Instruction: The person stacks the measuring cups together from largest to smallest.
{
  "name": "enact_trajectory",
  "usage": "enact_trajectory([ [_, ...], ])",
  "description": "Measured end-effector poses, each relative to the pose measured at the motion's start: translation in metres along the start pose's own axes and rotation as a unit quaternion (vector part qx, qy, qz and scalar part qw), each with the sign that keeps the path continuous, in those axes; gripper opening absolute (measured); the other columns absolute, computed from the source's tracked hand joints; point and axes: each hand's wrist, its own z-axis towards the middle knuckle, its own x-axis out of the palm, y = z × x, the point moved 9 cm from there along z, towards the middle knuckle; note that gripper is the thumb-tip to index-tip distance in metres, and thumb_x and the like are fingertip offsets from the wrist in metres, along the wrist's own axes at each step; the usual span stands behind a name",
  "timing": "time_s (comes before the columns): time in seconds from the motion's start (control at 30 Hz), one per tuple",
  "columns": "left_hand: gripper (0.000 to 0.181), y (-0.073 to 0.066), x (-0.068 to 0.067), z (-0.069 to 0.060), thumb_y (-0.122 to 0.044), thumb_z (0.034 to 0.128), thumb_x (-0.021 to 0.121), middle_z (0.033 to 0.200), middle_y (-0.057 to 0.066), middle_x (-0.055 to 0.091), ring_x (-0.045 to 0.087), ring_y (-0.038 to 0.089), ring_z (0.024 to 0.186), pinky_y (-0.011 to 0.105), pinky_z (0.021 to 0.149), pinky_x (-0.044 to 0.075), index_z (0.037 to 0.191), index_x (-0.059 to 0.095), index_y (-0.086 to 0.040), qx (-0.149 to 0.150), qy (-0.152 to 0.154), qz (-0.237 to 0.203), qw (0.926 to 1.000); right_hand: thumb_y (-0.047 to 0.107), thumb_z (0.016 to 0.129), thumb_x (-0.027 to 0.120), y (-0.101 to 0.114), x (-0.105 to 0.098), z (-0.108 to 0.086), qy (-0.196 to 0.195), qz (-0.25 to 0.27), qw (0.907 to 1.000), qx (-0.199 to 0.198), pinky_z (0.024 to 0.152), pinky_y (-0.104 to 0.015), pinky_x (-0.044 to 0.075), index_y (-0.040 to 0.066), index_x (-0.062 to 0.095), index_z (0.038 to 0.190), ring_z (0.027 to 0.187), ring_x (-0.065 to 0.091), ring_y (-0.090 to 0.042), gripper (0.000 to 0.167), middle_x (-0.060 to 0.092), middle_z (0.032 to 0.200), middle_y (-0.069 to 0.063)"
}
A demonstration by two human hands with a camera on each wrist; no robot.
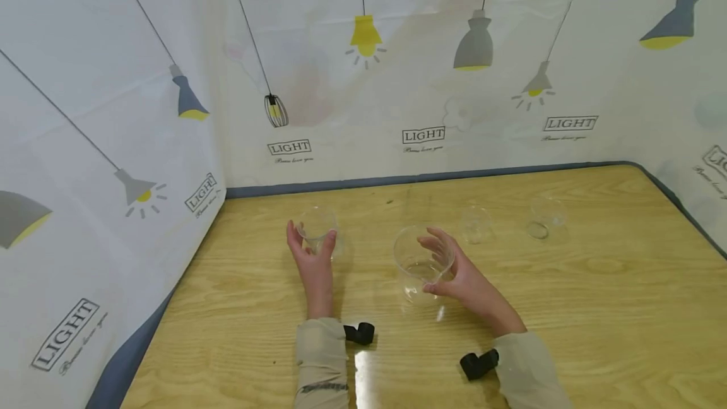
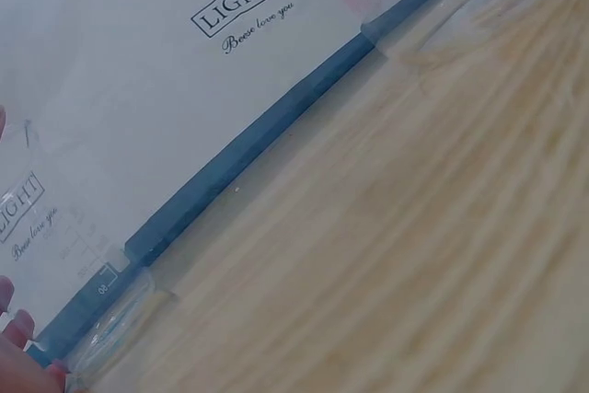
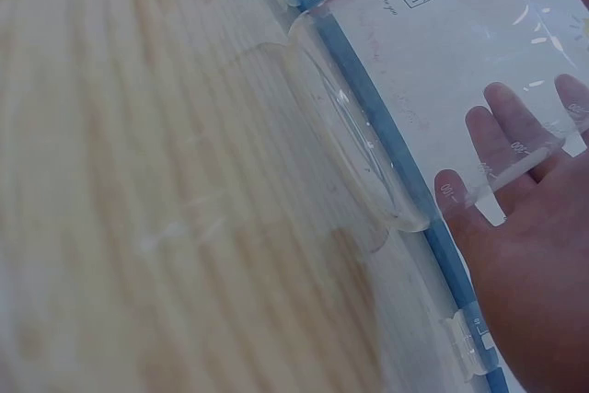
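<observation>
In the head view, my left hand [image 1: 314,267] grips a small clear vessel [image 1: 317,223] between thumb and fingers at the left of the table. My right hand [image 1: 462,276] is curved round the side of a larger clear beaker [image 1: 410,264], whose wide mouth faces up. Seen from the left wrist, part of my left hand [image 2: 23,365] shows at the lower left edge beside a clear vessel [image 2: 115,324]. Through the clear wall in the right wrist view, my right hand [image 3: 543,246] shows behind printed marks, near the rounded clear base [image 3: 354,135].
Two more clear vessels, one [image 1: 476,225] right of the larger beaker and another [image 1: 548,214] farther right, are on the wooden table [image 1: 596,308]. A white sheet [image 1: 363,100] printed with lamps stands behind and at the sides, with a blue edge [image 1: 341,184] along the table's back.
</observation>
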Motion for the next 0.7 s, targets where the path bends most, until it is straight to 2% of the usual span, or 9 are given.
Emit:
enact_trajectory([
  [0.1,0.091,0.008,0.001,0.002,-0.043,0.0661,0.075,0.143,-0.01,0.02,0.021,0.024,0.128,0.041,0.098,0.028,0.137,0.019,-0.043,-0.013,0.005,0.0,0.9999,0.006,0.077,0.069,0.0,0.0,-0.001,-0.002,0.003,1.0,0.002,0.102,-0.054,0.013,0.023,0.013,0.142,0.131,0.018,-0.03,0.087,0.024,0.142,-0.015],
  [0.17,0.088,0.009,0.003,0.004,-0.041,0.0671,0.075,0.142,-0.012,0.021,0.022,0.026,0.128,0.041,0.097,0.03,0.136,0.02,-0.044,-0.006,0.012,-0.009,0.9999,0.006,0.077,0.069,-0.001,0.0,0.0,-0.002,0.008,1.0,0.002,0.102,-0.054,0.012,0.023,0.013,0.142,0.131,0.018,-0.03,0.088,0.024,0.142,-0.016],
  [0.33,0.086,-0.009,0.009,0.0,-0.029,0.0739,0.073,0.142,-0.004,0.024,0.021,0.027,0.13,0.045,0.099,0.028,0.139,0.018,-0.033,0.027,0.029,-0.017,0.9991,0.006,0.077,0.069,0.0,0.001,0.0,0.001,0.003,1.0,-0.003,0.102,-0.054,0.013,0.02,0.012,0.142,0.131,0.018,-0.032,0.088,0.024,0.142,-0.016],
  [0.4,0.085,-0.014,0.01,-0.003,-0.026,0.0751,0.072,0.143,-0.002,0.024,0.019,0.027,0.13,0.046,0.099,0.027,0.14,0.017,-0.03,0.029,0.029,-0.012,0.9991,0.005,0.077,0.069,-0.001,0.001,0.0,0.003,0.001,1.0,-0.004,0.102,-0.054,0.013,0.019,0.012,0.142,0.131,0.018,-0.033,0.088,0.024,0.142,-0.016],
  [0.7,0.084,-0.013,0.01,0.0,-0.027,0.074,0.073,0.143,-0.002,0.024,0.019,0.029,0.131,0.045,0.098,0.028,0.139,0.021,-0.031,0.022,0.032,-0.024,0.999,0.006,0.077,0.068,0.0,0.001,0.0,0.004,0.006,1.0,-0.002,0.101,-0.055,0.012,0.022,0.012,0.142,0.131,0.017,-0.032,0.088,0.023,0.142,-0.016],
])
